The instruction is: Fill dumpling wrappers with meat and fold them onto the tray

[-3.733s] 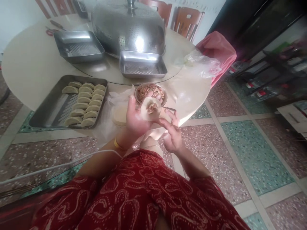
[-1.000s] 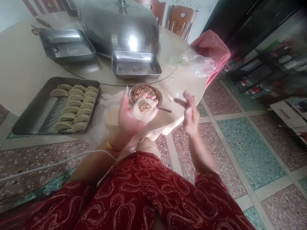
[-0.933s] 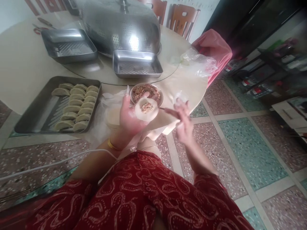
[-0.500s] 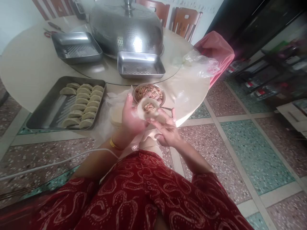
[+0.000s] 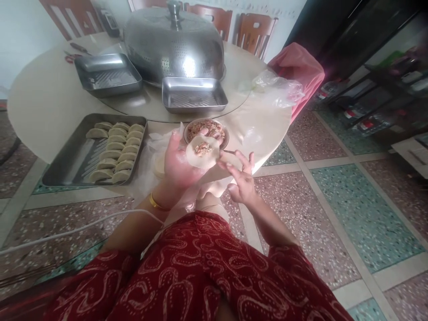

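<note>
L hand [image 5: 179,158] cups filled wrapper [image 5: 202,151]; R hand [image 5: 241,178] beside.

Round pale dumpling wrapper [image 5: 202,151], flat and open, face up on the left palm; small mound of pinkish minced filling [image 5: 201,149] at its centre. Sits just in front of the filling bowl [image 5: 224,133]
</note>
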`<state>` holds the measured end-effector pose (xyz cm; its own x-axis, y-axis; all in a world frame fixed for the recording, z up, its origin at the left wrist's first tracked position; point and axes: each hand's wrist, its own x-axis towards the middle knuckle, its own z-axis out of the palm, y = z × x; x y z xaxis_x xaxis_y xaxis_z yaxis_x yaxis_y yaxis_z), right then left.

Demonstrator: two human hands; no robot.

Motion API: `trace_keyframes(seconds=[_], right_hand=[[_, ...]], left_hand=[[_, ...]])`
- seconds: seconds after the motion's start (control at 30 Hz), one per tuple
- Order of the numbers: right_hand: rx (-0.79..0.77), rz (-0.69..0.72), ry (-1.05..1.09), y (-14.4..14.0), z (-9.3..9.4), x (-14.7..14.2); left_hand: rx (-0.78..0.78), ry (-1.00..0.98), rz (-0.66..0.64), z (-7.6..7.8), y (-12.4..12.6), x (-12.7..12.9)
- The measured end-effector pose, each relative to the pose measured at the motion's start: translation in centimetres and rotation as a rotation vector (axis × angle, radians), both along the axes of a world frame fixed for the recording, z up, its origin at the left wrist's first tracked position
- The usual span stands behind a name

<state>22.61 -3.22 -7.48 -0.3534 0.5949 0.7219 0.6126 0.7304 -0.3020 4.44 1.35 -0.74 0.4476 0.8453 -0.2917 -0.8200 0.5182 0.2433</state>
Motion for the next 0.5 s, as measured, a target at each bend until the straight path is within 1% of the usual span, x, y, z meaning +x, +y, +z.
trace_keyframes(seconds=[0.07,0.13,0.2,0.27,0.33,0.43,0.5], right_hand=[[-0.094,0.029,0.075,-0.2,0.4,0.1],[-0.237,0.073,0.186,-0.4,0.8,0.1],[-0.43,0.092,0.37,-0.6,1.3,0.0],[-0.621,0.079,0.6,-0.7,2.0,-0.1],[-0.753,0.059,0.807,-0.6,2.8,-0.1],[-0.836,0.072,0.993,-0.4,3.9,-0.2],[-0.845,0.087,1.01,-0.3,4.1,-0.4]], left_hand=[[0.008,-0.002,-0.019,0.0,-0.1,0.2],[0.015,-0.009,-0.038,0.1,-0.2,0.4],[0.028,-0.002,-0.038,0.3,-0.3,0.5],[0.032,0.021,-0.027,0.5,-0.4,0.6],[0.025,0.042,-0.018,0.5,-0.4,0.6],[0.007,0.051,-0.02,0.6,-0.5,0.8],[-0.003,0.047,-0.02,0.8,-0.8,1.1]])
